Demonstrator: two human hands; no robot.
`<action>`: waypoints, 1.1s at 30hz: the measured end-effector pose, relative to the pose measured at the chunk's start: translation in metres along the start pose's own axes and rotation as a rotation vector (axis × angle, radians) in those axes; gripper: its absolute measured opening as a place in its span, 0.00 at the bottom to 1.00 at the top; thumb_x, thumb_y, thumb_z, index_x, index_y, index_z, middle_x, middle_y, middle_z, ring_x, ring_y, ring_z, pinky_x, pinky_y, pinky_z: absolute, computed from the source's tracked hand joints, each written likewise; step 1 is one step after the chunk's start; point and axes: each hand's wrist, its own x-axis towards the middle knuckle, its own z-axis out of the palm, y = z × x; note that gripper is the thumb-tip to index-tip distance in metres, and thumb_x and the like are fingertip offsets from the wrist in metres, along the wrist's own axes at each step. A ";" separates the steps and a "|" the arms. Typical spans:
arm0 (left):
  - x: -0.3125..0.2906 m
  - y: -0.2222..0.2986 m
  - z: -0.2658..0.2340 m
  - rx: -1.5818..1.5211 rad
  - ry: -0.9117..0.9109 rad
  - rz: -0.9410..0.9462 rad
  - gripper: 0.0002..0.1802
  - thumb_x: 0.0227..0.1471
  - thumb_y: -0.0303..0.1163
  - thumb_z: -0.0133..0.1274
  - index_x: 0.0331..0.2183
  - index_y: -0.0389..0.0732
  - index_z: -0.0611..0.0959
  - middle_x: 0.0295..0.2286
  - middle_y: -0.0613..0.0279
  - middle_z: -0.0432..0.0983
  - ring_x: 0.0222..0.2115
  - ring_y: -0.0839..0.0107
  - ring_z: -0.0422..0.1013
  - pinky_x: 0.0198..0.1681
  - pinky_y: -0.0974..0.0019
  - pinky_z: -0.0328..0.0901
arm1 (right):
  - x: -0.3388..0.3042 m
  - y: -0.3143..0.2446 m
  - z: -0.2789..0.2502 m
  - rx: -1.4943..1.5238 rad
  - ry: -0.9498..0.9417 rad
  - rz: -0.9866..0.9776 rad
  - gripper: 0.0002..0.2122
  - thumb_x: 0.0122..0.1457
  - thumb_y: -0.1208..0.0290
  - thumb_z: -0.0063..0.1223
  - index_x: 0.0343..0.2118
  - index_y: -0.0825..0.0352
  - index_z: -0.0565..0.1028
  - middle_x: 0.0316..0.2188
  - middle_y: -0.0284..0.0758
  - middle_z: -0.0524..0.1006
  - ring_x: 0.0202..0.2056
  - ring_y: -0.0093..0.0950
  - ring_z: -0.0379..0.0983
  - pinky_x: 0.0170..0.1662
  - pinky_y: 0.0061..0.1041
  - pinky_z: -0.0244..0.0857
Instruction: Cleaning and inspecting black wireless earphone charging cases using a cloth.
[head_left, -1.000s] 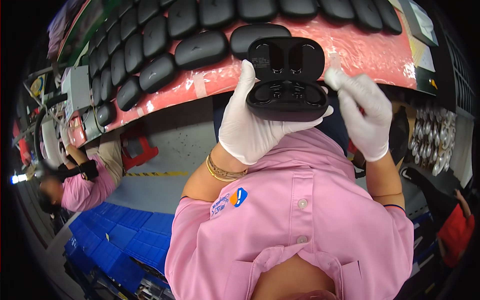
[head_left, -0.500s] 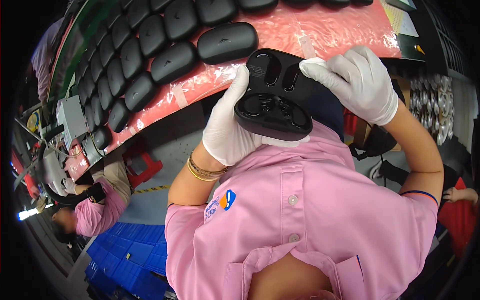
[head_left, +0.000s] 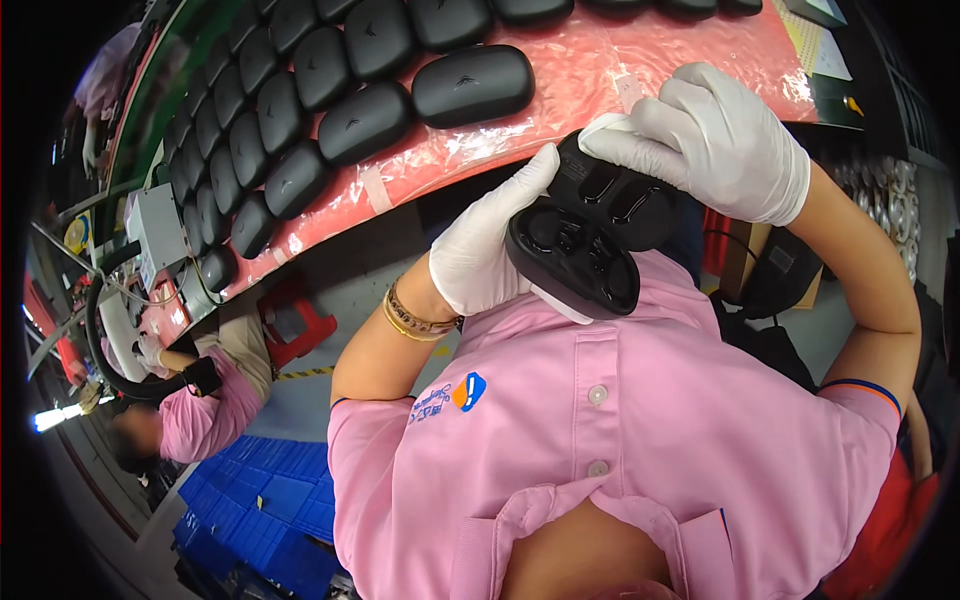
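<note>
An unfolded black earbud charging case (head_left: 530,238) is held in front of my chest. Its lid and base are spread apart, showing glossy moulded hollows inside both halves. My white-gloved left hand (head_left: 485,235) grips it from the left, thumb along the lid's side and fingers underneath the base. Curled fingers of my gloved right hand (head_left: 715,145) are closed on the lid's upper right edge; the fingertips behind it are hidden. Rows of similar closed black cases (head_left: 473,86) lie on the bench beyond my hands.
Pink bubble wrap (head_left: 570,115) covers the bench. At left, a person in pink (head_left: 205,415) sits near a grey box (head_left: 158,235) with cables and a red stool (head_left: 298,328). Blue crates (head_left: 255,510) stand lower left. A cardboard box (head_left: 745,265) is beneath the bench at right.
The case has shifted right and turned clockwise, its base now slanting down to the right. My left hand moved with it. My right hand now covers more of the lid's upper edge.
</note>
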 end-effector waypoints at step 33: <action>0.007 -0.010 0.007 -0.151 0.186 0.767 0.25 0.63 0.43 0.32 0.57 0.43 0.62 0.47 0.62 0.67 0.45 0.71 0.67 0.47 0.65 0.66 | 0.039 -0.069 0.014 0.428 0.284 0.451 0.28 0.34 0.84 0.53 0.45 0.62 0.77 0.18 0.30 0.64 0.19 0.27 0.60 0.25 0.26 0.57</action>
